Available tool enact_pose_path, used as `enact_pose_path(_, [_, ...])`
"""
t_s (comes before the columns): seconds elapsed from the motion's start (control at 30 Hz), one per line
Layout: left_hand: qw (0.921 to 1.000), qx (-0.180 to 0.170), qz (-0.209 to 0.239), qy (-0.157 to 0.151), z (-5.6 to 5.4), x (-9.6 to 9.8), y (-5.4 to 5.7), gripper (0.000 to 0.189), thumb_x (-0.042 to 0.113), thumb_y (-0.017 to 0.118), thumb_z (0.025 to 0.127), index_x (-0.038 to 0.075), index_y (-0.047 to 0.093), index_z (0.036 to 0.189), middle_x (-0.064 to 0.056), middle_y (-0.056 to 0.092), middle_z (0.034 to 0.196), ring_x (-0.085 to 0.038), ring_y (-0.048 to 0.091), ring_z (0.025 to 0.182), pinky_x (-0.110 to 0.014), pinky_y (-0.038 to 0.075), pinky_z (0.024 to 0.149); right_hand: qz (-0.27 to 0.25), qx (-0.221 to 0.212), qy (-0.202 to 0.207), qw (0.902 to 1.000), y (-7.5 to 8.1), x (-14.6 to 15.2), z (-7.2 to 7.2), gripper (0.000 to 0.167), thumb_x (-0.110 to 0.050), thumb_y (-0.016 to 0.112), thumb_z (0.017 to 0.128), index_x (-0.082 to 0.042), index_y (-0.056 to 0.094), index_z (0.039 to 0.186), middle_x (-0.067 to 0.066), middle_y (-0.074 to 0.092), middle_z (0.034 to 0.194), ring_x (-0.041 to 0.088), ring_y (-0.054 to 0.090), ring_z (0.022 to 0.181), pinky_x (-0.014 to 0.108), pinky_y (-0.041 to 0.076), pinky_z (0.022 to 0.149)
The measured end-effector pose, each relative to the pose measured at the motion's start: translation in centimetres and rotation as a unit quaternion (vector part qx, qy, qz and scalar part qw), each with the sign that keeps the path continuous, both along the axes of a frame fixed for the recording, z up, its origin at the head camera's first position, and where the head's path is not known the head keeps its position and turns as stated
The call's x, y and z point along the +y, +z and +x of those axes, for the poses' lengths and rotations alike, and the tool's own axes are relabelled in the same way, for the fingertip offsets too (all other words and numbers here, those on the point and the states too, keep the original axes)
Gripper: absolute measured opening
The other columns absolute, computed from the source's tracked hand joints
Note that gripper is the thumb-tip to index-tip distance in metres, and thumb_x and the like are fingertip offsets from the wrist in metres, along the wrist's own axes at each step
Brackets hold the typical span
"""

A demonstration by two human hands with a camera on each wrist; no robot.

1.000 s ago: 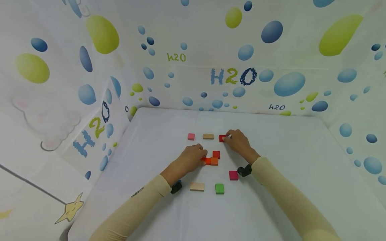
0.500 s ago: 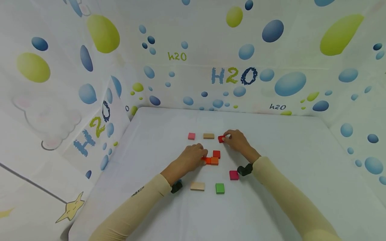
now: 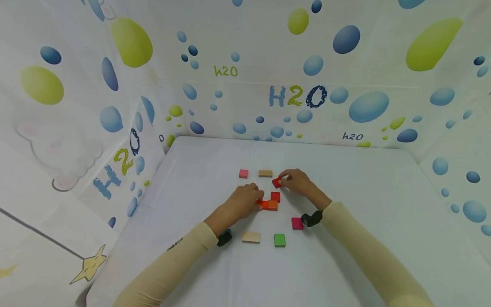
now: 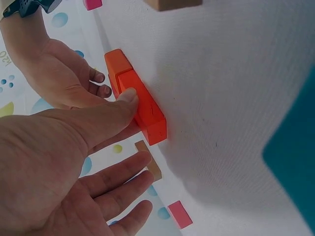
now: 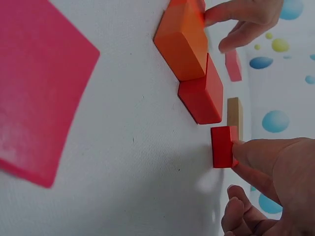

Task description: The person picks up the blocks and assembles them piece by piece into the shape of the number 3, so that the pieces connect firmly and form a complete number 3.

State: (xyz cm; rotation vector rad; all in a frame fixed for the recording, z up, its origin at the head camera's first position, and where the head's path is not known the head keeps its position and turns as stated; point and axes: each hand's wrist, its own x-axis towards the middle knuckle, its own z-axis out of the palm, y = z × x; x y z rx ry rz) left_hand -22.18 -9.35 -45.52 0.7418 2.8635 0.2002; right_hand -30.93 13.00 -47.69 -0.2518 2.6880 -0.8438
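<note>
In the head view my left hand (image 3: 241, 200) pinches a long orange-red block (image 4: 142, 105) between thumb and fingers, flat on the white table. An orange block (image 3: 272, 205) touches its right end. A red block (image 5: 204, 96) lies against the far side of the orange one. My right hand (image 3: 301, 182) pinches a second red block (image 3: 276, 183), turned slightly askew, just beyond the first red block and apart from it. The fingers of both hands cover parts of the blocks they hold.
A pink block (image 3: 243, 173) and a wooden block (image 3: 265, 173) lie farther back. Nearer are a crimson block (image 3: 297, 223) by the right wrist, a green block (image 3: 279, 240) and a pale wooden block (image 3: 251, 237). A blurred teal shape (image 4: 295, 147) fills the left wrist view's right edge.
My right hand has slid its red block leftward and nearer, out of the back row, and the block has turned. My left hand keeps its place on the orange-red block.
</note>
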Motion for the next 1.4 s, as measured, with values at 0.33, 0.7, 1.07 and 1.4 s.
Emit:
enact_pose_path(0.33, [1.0,-0.005,0.006,0.006,0.2,-0.1,0.1,0.028,0.029,0.078,0.097,0.016,0.071,0.122,-0.01,0.065,0.131,-0.026,0.061,0.12,-0.047,0.05,0.108,-0.007,-0.017,0.021,0.9996,0.3,-0.4,0.6,0.036,-0.025,0.068,0.103,-0.014,0.069,0.137,0.018,0.064,0.132,0.031,0.059,0.112,0.039,0.058,0.087])
enact_pose_path(0.7, [0.9999,-0.004,0.009,0.008,0.2,-0.3,0.0,0.027,0.029,0.079,0.097,0.016,0.071,0.119,-0.01,0.066,0.13,-0.026,0.061,0.118,-0.047,0.05,0.107,-0.012,-0.02,0.04,0.9989,0.5,-0.6,0.9,0.036,-0.024,0.067,0.104,-0.013,0.068,0.138,0.019,0.064,0.13,0.03,0.061,0.109,0.038,0.059,0.086])
enact_pose_path(1.07, [0.9999,-0.004,0.011,0.009,0.3,-0.3,0.4,0.027,0.028,0.079,0.097,0.015,0.072,0.12,-0.01,0.066,0.13,-0.026,0.061,0.118,-0.047,0.051,0.108,-0.023,-0.022,0.049,0.9983,0.5,-0.7,0.9,0.035,-0.024,0.066,0.105,-0.013,0.068,0.138,0.018,0.065,0.128,0.029,0.061,0.106,0.036,0.058,0.084])
enact_pose_path(1.4, [1.0,0.009,0.0,-0.004,0.2,-0.1,0.1,0.027,0.029,0.078,0.098,0.016,0.071,0.121,-0.009,0.067,0.129,-0.025,0.062,0.117,-0.045,0.052,0.106,-0.031,-0.023,0.053,0.9979,0.7,-0.5,1.3,0.034,-0.023,0.064,0.105,-0.012,0.069,0.137,0.018,0.065,0.129,0.03,0.06,0.108,0.037,0.057,0.085])
